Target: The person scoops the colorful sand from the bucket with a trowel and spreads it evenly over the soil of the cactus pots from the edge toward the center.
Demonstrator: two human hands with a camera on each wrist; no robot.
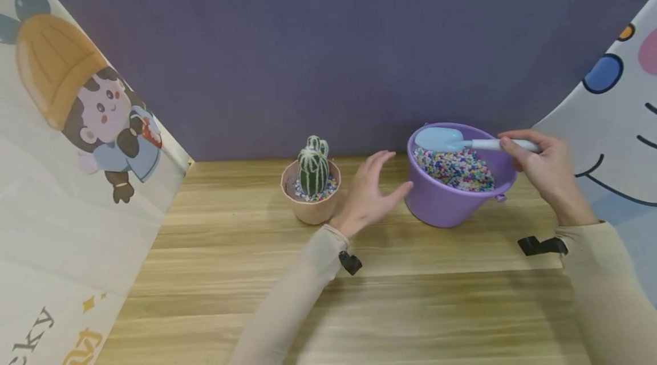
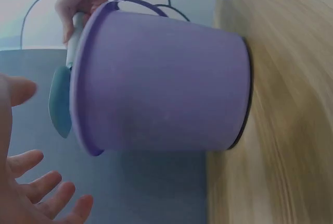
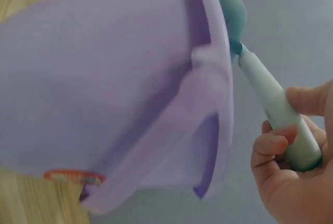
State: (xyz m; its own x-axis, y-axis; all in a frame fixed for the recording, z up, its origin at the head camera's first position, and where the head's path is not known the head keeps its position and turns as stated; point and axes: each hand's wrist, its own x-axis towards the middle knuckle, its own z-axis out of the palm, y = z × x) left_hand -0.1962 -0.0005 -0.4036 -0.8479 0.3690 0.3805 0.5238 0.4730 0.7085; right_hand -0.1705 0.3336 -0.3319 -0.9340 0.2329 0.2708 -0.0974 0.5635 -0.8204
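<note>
My right hand (image 1: 546, 168) grips the white handle of a small light-blue shovel (image 1: 440, 140). The shovel's blade lies over the top of a purple bucket (image 1: 438, 205), near its rim. Inside the bucket are many small multicoloured pebbles (image 1: 457, 168). Between the bucket and a potted cactus, my left hand (image 1: 369, 194) is held with spread fingers, touching neither in the left wrist view. The green cactus (image 1: 313, 171) stands upright in a pale orange pot (image 1: 314, 211), with coloured pebbles over part of the surface and a brownish patch at the left.
Bucket and pot stand on a wood-grain table (image 1: 231, 274), close to a dark blue-grey back panel (image 1: 308, 57). Cartoon-printed white panels (image 1: 61, 228) rise at the left and right. The bucket's purple handle (image 3: 156, 146) hangs down its side.
</note>
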